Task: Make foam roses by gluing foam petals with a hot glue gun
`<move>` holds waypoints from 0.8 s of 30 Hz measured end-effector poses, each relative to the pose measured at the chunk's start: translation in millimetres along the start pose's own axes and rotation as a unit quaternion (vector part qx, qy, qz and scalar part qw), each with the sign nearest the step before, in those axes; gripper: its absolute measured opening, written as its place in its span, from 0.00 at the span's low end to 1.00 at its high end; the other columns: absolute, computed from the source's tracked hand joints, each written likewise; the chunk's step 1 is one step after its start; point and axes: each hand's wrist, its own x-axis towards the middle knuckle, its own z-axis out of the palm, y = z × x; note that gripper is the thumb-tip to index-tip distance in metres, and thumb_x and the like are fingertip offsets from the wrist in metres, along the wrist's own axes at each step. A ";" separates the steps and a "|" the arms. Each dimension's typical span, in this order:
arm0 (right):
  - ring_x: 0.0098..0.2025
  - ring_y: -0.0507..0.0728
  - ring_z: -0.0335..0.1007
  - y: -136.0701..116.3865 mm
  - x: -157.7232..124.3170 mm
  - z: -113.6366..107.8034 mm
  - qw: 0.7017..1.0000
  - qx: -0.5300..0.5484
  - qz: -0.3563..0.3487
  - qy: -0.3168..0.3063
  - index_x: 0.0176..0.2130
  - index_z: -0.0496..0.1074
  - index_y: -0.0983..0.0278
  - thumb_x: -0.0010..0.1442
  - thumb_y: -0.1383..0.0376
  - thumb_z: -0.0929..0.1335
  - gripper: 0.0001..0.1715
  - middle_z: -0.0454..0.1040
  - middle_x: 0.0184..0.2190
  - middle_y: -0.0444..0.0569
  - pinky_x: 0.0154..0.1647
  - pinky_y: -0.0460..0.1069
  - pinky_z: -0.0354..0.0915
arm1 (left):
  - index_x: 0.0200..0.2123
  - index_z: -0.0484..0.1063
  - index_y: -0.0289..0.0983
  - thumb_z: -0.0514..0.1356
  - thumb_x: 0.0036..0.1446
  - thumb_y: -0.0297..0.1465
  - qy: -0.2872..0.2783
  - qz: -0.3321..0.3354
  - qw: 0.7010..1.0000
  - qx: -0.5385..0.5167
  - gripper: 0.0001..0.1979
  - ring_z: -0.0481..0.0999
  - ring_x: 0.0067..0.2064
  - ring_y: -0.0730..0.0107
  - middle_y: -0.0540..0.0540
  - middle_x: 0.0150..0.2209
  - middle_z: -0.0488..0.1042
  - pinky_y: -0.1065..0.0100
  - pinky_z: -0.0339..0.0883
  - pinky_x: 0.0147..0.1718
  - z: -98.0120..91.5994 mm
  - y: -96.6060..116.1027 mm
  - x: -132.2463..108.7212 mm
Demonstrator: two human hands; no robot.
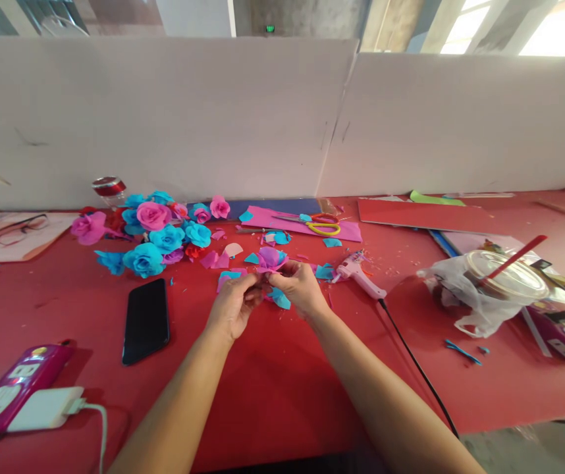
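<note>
Between my hands is a pink-purple paper flower, held just above the red table. My left hand pinches its base from the left, fingers closed. From the other side my right hand grips it with thumb and fingers closed; the fingertips partly hide the base. Blue paper pieces lie under and around the hands, with pink scraps to the left. A hot glue gun rests right of my right hand. Beyond, scissors with yellow and orange handles lie on a pink paper strip.
A bunch of blue, pink and red paper flowers sits at the left. Nearer are a black phone, a purple power strip and a white charger. A lidded cup in a plastic bag stands right. A white partition closes the back.
</note>
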 end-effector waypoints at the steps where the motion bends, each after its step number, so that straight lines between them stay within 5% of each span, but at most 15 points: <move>1: 0.24 0.50 0.64 0.2 -0.1 0.3 1.000 -0.002 0.001 0.000 0.25 0.73 0.66 0.39 0.65 0.72 0.08 0.72 0.21 0.43 0.28 0.45 0.61 | 0.24 0.76 0.31 0.68 0.39 0.30 0.005 0.003 1.000 0.001 0.08 0.60 0.19 0.84 0.46 0.22 0.74 0.78 0.52 0.18 -0.9 -1.1 0.6; 14: 0.23 0.50 0.63 3.4 -1.2 3.6 1.000 -0.003 -0.004 -0.022 0.24 0.72 0.65 0.41 0.67 0.69 0.04 0.70 0.19 0.41 0.27 0.46 0.61 | 0.11 0.63 0.35 0.64 0.36 0.29 0.073 0.080 0.991 0.074 0.12 0.55 0.16 0.83 0.54 0.12 0.62 0.75 0.46 0.17 5.5 -4.9 -2.4; 24: 0.23 0.49 0.64 -0.3 -2.1 6.5 1.000 -0.002 0.002 0.019 0.24 0.73 0.66 0.39 0.67 0.70 0.05 0.72 0.20 0.42 0.27 0.45 0.62 | 0.15 0.71 0.33 0.65 0.37 0.32 0.069 0.090 0.992 0.055 0.08 0.56 0.17 0.83 0.53 0.14 0.65 0.74 0.47 0.17 7.4 -5.0 -2.8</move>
